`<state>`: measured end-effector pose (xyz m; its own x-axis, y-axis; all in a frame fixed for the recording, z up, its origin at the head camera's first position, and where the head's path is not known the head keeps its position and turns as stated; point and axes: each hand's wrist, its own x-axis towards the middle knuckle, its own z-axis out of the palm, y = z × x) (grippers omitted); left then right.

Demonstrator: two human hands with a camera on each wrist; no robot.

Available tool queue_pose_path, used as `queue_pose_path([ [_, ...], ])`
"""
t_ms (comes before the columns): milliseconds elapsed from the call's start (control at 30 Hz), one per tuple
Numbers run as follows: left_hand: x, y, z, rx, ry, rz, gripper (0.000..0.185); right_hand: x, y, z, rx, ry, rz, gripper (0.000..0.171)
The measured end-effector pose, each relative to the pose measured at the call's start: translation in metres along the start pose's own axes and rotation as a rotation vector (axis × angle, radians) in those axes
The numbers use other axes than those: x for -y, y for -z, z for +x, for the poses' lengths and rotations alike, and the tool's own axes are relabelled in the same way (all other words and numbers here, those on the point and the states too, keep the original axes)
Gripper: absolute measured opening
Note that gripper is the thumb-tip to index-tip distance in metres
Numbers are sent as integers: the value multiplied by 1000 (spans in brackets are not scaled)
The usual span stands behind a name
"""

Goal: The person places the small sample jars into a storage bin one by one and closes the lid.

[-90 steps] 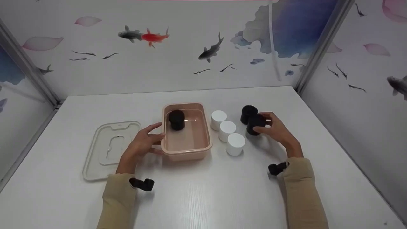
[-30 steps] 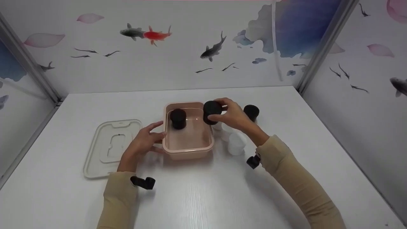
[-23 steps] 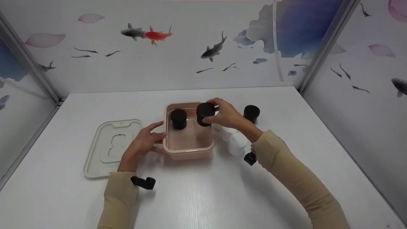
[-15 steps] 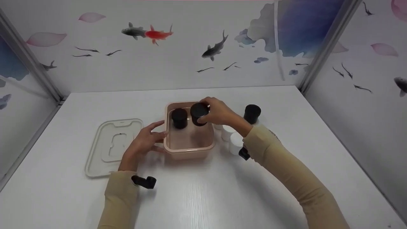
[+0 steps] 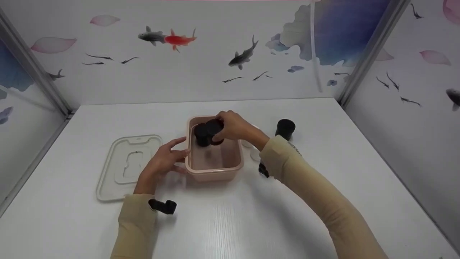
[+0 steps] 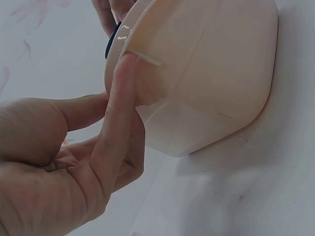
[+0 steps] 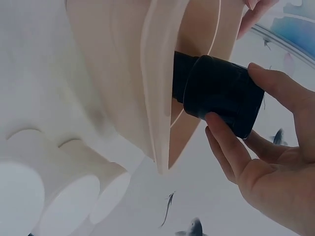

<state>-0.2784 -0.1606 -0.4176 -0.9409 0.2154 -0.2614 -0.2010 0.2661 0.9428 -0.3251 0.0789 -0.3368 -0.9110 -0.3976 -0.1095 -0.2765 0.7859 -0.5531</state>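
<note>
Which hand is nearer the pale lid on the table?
Left. The left hand overlaps the right edge of the lid in the head view; the right hand is farther right, over the pink box, holding a black cylinder.

From here, the right hand (image 5: 233, 126) covers part of the black canister (image 5: 215, 126) it holds; whether that touches the floor of the pink box (image 5: 215, 176), I can't tell. The right sleeve (image 5: 312, 183) hides most of the white canisters (image 5: 255, 154) and the foot of the lone dark one (image 5: 286, 126), nearer the table's (image 5: 222, 223) right edge. The left forearm masks the lid's (image 5: 120, 158) near right corner. The table's near edge is cut off.
</note>
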Motion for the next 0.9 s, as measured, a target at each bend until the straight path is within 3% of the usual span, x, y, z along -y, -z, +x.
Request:
queue_pose_path([
  [400,1,-1,0,-10,-2,-6,64,7,-21,11,22,2,42,70],
  [667,0,2,-1,21,-8,-26,63,11,-35,14,39,11,-76,70],
  [900,1,2,0,11,6,-6,63,13,-47,16,52,-32,-48,62],
])
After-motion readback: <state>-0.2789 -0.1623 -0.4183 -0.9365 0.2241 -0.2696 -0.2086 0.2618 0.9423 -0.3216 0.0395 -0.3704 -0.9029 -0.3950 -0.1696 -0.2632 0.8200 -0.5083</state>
